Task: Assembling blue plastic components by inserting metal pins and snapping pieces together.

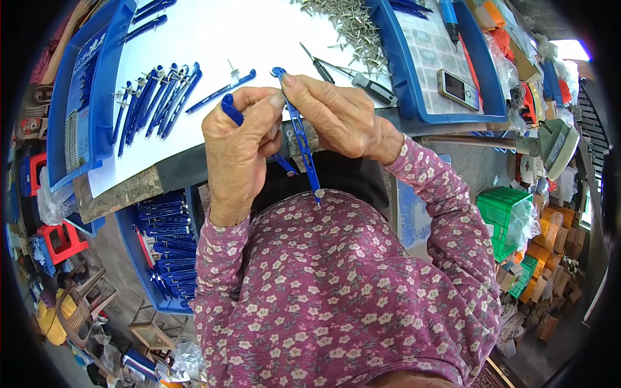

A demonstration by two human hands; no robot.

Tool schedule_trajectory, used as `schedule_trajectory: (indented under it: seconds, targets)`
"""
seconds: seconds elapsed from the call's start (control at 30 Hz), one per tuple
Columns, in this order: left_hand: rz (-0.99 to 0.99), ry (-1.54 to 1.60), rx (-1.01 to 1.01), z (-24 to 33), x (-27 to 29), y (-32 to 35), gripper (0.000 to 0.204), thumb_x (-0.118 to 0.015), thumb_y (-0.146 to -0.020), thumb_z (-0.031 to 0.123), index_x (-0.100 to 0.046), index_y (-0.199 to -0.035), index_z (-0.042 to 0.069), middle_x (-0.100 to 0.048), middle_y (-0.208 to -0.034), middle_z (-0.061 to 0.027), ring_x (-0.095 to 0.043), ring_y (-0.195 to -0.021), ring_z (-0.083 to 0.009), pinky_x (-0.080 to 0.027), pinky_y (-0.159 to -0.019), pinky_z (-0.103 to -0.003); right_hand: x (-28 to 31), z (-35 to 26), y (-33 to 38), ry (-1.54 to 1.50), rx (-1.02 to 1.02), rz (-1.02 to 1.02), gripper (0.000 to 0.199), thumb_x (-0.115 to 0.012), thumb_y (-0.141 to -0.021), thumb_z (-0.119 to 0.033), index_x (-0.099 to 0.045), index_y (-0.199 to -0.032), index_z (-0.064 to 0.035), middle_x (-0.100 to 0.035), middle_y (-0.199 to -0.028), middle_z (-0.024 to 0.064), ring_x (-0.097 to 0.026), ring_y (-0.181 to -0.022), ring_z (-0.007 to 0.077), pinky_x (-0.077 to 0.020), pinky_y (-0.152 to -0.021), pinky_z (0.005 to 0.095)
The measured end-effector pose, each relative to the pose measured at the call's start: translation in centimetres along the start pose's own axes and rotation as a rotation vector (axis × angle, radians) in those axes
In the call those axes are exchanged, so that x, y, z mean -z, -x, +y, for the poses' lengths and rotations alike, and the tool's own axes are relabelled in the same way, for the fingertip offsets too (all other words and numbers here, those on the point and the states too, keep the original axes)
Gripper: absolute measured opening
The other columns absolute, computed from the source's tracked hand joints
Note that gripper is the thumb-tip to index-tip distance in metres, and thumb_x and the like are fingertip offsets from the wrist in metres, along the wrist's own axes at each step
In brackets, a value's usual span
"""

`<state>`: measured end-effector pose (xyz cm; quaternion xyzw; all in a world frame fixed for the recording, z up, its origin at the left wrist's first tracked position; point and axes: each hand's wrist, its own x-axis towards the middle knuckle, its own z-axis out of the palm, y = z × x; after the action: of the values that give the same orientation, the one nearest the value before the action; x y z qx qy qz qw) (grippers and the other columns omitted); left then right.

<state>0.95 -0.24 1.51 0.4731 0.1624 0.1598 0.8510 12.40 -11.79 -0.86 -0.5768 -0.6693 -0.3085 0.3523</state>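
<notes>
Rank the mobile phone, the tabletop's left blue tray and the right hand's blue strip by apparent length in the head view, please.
1. Left blue tray
2. Blue strip
3. Mobile phone

Lighting: bright overall. The white top of the desk is close to washed out, palest toward its far side. A glaring white patch, fringed violet, shows well to the right of the desk. The gap below the desk's near edge reads almost black. Focus: fingers at that edge are crisp; the chair left of the desk is softer and skewed. Black vignetting rings the view.
</notes>
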Motion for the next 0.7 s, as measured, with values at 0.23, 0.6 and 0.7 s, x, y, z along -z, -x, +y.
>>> schedule_trajectory:
  seconds: [0.23,0.6,0.7]
  targets:
    - [-0.026,-0.006,0.056,0.4,-0.3,-0.4,0.007,-0.057,-0.081,0.007,-0.054,-0.075,0.003,-0.044,-0.055,0.0054,-0.036,-0.045,-0.0015,-0.026,-0.039,-0.016,2.0,0.5,-1.0,-0.028,0.051,-0.109,0.043,-0.051,-0.063,0.011,-0.05,-0.106,0.0137,-0.058,-0.096,0.0237,-0.061,-0.085,0.032,-0.0515,-0.066,0.0324]
    - [-0.121,-0.282,-0.094,1.6,-0.6,-1.0,0.011,-0.058,-0.079,0.008,-0.051,-0.074,0.002,-0.044,-0.059,0.0052,-0.035,-0.054,0.0001,-0.027,-0.045,-0.017,2.9,1.2,-2.0,-0.071,0.009,-0.208,0.043,-0.058,-0.065,0.007,-0.05,-0.107,0.0109,-0.058,-0.095,0.0217,-0.062,-0.082,0.0299,-0.0532,-0.066,0.033]
    - [-0.145,-0.372,-0.12,1.9,-0.5,-1.1,0.009,-0.057,-0.079,0.007,-0.051,-0.075,0.001,-0.046,-0.062,0.0043,-0.036,-0.056,-0.0007,-0.028,-0.047,-0.016,2.8,1.3,-1.9,-0.159,-0.066,-0.203,0.043,-0.058,-0.065,0.008,-0.05,-0.107,0.009,-0.059,-0.093,0.02,-0.062,-0.081,0.0291,-0.0528,-0.065,0.0327]
